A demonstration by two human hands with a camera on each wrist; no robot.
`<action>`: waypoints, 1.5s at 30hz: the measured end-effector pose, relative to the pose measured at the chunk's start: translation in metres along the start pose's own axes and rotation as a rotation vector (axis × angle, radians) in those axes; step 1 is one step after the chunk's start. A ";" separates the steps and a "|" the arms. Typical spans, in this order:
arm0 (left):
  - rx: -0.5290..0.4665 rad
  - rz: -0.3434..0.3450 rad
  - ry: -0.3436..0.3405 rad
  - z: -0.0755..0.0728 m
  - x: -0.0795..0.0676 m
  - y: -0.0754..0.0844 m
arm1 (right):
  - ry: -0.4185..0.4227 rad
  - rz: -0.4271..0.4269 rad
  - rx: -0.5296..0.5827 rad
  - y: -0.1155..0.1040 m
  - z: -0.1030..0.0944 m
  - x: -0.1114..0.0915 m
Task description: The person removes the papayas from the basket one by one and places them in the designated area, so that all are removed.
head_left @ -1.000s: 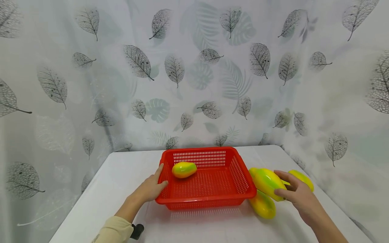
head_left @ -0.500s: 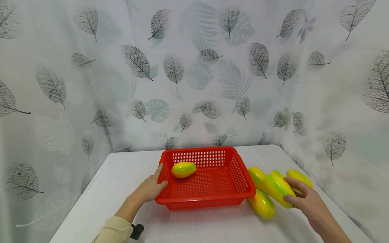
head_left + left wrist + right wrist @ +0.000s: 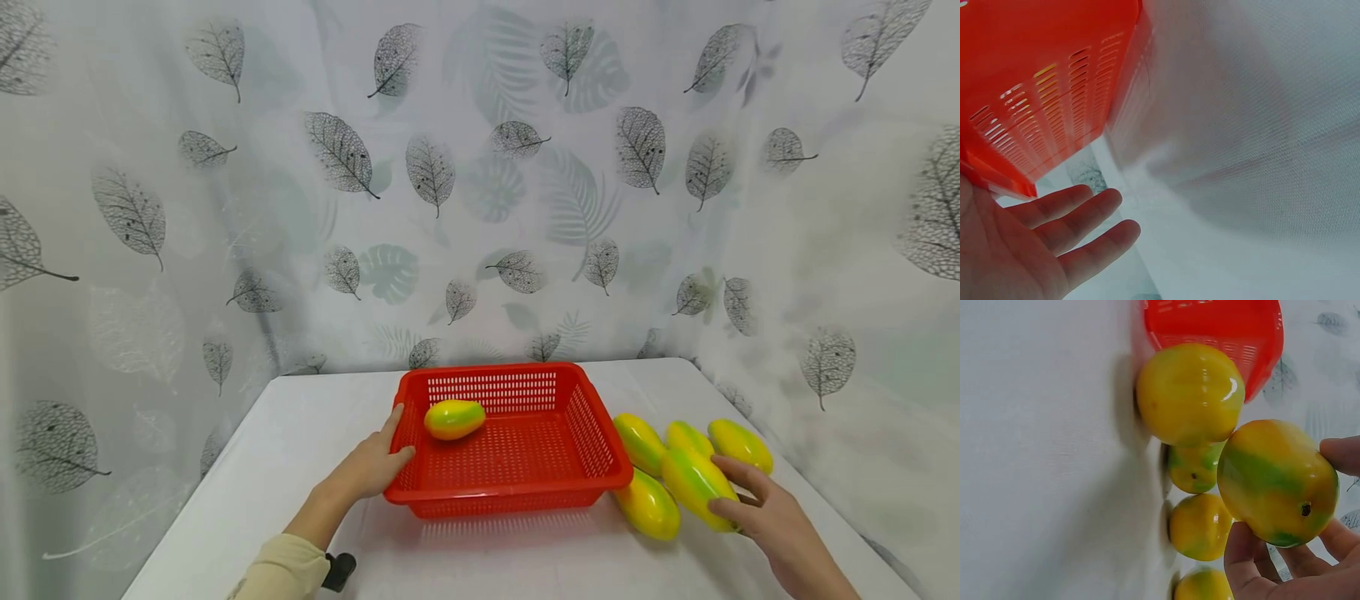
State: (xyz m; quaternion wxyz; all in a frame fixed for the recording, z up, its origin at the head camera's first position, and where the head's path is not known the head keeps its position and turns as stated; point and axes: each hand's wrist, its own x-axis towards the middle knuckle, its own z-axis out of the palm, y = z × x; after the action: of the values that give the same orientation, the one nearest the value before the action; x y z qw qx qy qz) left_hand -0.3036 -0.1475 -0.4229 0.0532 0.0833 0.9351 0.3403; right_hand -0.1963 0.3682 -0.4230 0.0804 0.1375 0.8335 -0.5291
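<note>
My left hand (image 3: 365, 464) holds the left rim of a red slotted plastic basket (image 3: 517, 489), thumb over the edge. Three of its fingers (image 3: 1094, 253) stretch out below the rim in the left wrist view. One yellow-green papaya (image 3: 455, 419) lies inside the basket at the left. My right hand (image 3: 780, 521) grips another papaya (image 3: 697, 486) by its near end, thumb on one side and fingers on the other. In the right wrist view, that papaya (image 3: 1279, 481) shows a dark stem spot and overlaps a papaya (image 3: 1191, 394) beside the basket.
Several papayas sit right of the basket, including one at its front right corner (image 3: 649, 505), a papaya (image 3: 641, 444) behind it, and a papaya (image 3: 740, 444) near the table's right edge. Leaf-patterned curtains (image 3: 465, 208) surround the white table (image 3: 480, 567).
My right hand has moved right and toward me with the papaya, away from the basket, uncovering papayas behind it. The left hand and basket stay in place.
</note>
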 end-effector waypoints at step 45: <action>0.018 -0.007 0.002 0.001 0.002 -0.001 | 0.034 0.118 0.030 0.042 0.018 0.010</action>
State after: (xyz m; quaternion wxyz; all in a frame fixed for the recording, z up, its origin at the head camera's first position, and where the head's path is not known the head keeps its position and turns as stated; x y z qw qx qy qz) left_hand -0.3059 -0.1476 -0.4243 0.0526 0.0801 0.9385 0.3316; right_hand -0.1926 0.3698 -0.4692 0.0953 0.1965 0.8171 -0.5335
